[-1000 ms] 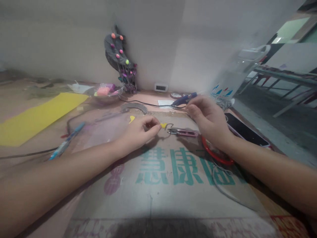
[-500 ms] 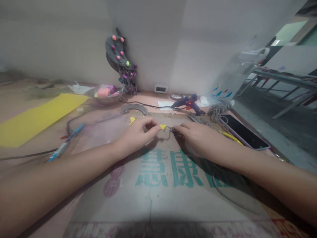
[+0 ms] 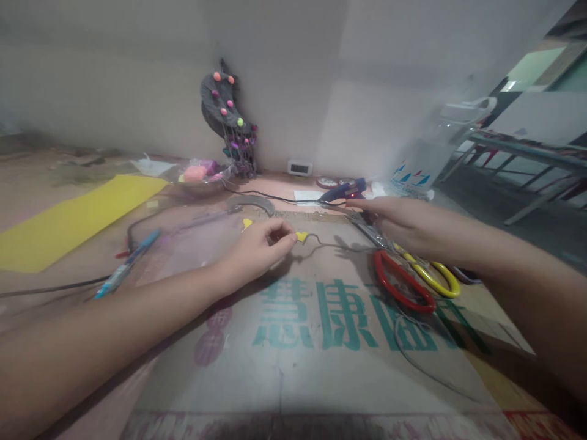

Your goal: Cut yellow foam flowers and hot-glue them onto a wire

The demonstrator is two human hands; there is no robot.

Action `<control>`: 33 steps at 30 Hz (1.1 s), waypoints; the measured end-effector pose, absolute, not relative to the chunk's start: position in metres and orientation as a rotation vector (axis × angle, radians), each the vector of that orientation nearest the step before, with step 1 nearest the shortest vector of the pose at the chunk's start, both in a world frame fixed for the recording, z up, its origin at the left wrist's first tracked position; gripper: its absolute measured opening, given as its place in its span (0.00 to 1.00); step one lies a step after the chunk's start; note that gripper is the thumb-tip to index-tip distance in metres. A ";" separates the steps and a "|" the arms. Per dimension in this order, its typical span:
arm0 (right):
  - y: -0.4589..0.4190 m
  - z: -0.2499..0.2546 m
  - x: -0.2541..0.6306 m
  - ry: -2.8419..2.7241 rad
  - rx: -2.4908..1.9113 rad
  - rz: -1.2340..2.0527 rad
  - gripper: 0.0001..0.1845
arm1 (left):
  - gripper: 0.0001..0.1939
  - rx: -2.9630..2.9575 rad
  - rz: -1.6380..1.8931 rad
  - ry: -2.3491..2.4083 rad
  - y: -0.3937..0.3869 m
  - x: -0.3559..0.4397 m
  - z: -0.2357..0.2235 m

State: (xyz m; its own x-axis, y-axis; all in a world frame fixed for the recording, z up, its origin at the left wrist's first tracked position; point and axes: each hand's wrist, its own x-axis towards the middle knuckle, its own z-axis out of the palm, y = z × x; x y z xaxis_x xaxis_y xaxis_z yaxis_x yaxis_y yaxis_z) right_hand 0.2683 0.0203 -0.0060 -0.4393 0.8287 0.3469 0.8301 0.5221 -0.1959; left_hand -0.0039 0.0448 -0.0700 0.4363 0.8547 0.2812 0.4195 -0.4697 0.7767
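Observation:
My left hand [image 3: 263, 244] pinches a small yellow heart-shaped piece [image 3: 301, 236] between thumb and fingertips, above the printed cardboard. A thin grey string [image 3: 334, 245] runs from the heart to the right. My right hand [image 3: 408, 226] reaches over to the dark blue glue gun [image 3: 342, 190], fingers stretched forward and hiding its handle; whether it touches the gun I cannot tell. Under that hand lie scissors [image 3: 403, 287] with one red and one yellow handle loop. Another yellow piece [image 3: 247, 223] shows just behind my left hand.
Yellow sheet [image 3: 82, 220] and blue pen [image 3: 128, 263] lie to the left. At the back stand a grey moon-shaped ornament [image 3: 220, 110] with coloured balls and a small digital display [image 3: 300, 167]. A clear bottle [image 3: 422, 153] stands right. A black cord [image 3: 270, 196] crosses behind the cardboard [image 3: 312, 379].
My right hand has left the string by the heart and moved right and away from me, to the glue gun. The scissors have come into view. My left hand keeps its pinch.

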 end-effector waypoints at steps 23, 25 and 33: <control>0.012 -0.066 0.203 -1.961 -1.258 0.781 0.09 | 0.12 2.318 0.799 0.888 0.044 -0.005 -0.076; 0.011 -0.065 0.202 -1.896 -1.266 0.812 0.10 | 0.15 2.268 0.861 0.957 0.044 -0.006 -0.076; 0.012 -0.066 0.201 -1.875 -1.245 0.802 0.11 | 0.21 2.178 0.916 1.063 0.046 -0.006 -0.076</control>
State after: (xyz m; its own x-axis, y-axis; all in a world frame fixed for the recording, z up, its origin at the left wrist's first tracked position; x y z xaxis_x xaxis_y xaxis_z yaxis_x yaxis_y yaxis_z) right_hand 0.2008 0.0125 -0.0664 -0.2604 0.9368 0.2338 0.4782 0.3355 -0.8117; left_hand -0.0058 0.0461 -0.0756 0.4567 0.8240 0.3354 0.4537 -0.5400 0.7089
